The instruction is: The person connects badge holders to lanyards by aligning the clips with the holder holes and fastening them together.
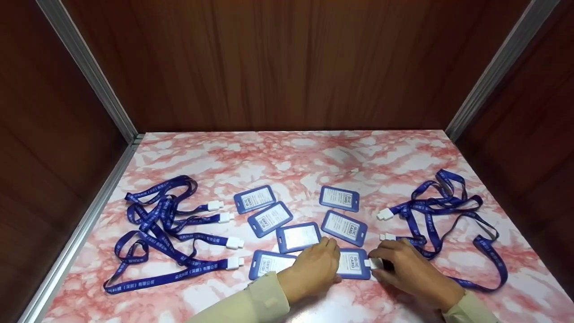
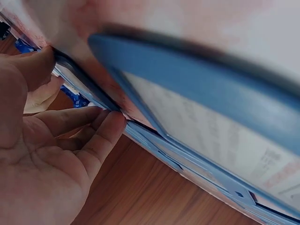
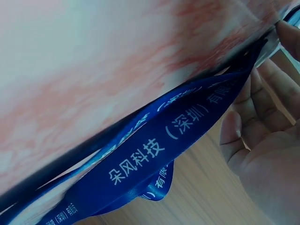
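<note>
My left hand (image 1: 314, 269) holds a blue-framed ID card holder (image 1: 358, 264) by its long edges, thumb on the near side and fingers on the far side. At that holder's right end, my right hand (image 1: 415, 271) pinches the white clip (image 1: 375, 264) of a blue lanyard, and the clip's tip meets the holder's slotted end. Whether it is hooked in cannot be told. The right wrist view shows the printed blue strap (image 3: 154, 145) running from the fingers of my right hand (image 3: 267, 108). In the left wrist view, thumb and fingertips of my left hand (image 2: 61, 136) touch the holder's edges.
Another card holder (image 1: 255, 264) lies just left of my left hand, and several more, including one (image 1: 339, 198) farther back, lie mid-table. Several blue lanyards (image 1: 166, 220) with white clips are on the left, others (image 1: 430, 220) on the right. Wooden panels (image 1: 287, 67) enclose the marbled table (image 1: 287, 157).
</note>
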The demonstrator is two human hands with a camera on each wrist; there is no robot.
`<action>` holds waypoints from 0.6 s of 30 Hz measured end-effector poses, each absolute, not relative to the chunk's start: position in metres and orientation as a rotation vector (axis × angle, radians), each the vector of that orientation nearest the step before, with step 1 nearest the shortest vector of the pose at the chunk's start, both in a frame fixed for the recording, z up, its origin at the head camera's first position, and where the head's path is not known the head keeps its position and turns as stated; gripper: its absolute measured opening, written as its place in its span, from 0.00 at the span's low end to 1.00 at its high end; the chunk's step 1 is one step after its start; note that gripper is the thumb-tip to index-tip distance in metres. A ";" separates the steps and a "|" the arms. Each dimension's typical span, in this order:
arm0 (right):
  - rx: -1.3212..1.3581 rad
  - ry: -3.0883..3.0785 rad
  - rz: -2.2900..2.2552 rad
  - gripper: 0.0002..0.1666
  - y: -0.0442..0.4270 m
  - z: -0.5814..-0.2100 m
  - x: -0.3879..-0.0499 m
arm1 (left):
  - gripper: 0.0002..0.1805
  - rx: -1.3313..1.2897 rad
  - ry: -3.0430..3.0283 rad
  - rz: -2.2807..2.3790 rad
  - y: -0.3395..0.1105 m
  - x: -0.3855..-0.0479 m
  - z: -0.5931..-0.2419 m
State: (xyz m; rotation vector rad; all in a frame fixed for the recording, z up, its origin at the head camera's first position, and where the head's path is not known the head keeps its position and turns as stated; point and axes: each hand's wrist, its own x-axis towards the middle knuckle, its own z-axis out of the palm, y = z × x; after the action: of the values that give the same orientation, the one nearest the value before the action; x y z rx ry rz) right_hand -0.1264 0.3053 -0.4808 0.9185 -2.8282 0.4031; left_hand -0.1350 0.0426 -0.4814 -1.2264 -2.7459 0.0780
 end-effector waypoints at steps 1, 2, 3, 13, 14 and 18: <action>0.907 -2.839 0.400 0.18 0.305 -0.481 -0.126 | 0.31 -1.226 -2.745 0.078 0.042 -0.135 -0.482; 0.898 -2.848 0.399 0.18 0.305 -0.481 -0.126 | 0.31 -1.226 -2.743 0.075 0.043 -0.135 -0.482; 0.890 -2.854 0.402 0.18 0.305 -0.481 -0.126 | 0.31 -1.225 -2.740 0.073 0.042 -0.135 -0.483; 0.899 -2.818 0.403 0.19 0.305 -0.482 -0.126 | 0.35 -1.242 -2.762 -0.011 0.039 -0.137 -0.484; 0.901 -2.809 0.404 0.19 0.305 -0.482 -0.126 | 0.35 -1.245 -2.762 -0.019 0.039 -0.137 -0.484; 0.907 -2.773 0.419 0.19 0.306 -0.481 -0.125 | 0.34 -1.249 -2.738 -0.035 0.036 -0.137 -0.481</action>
State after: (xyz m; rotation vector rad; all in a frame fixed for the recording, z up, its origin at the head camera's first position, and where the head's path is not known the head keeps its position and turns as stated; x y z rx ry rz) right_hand -0.1253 0.3056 -0.4813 0.9067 -2.7735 0.4189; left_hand -0.1371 0.0364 -0.4812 -1.2485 -2.7383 -0.0351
